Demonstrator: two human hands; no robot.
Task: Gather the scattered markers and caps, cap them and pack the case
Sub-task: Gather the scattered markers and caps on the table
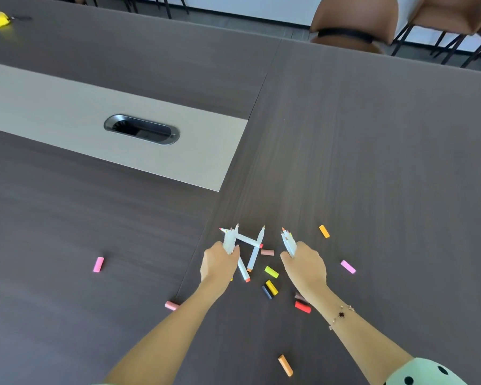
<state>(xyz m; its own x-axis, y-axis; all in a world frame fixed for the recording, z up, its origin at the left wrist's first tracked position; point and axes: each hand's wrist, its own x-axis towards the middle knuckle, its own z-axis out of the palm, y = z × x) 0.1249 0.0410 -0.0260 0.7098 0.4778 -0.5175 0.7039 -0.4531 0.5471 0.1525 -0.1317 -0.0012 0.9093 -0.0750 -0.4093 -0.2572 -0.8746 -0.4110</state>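
Left hand [218, 261] grip closed round bunch of white uncapped markers [230, 240], right hand [304, 263] likewise round second bunch [288, 243]; tips outward, likely for capping. Loose coloured caps [271, 272] between grips on dark wood surface [372, 162]. Case unseen.

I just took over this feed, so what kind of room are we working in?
Likely a meeting or conference room: a large dark wood-grain table with a beige centre strip and an oval black cable port, and brown padded chairs along its far edge.
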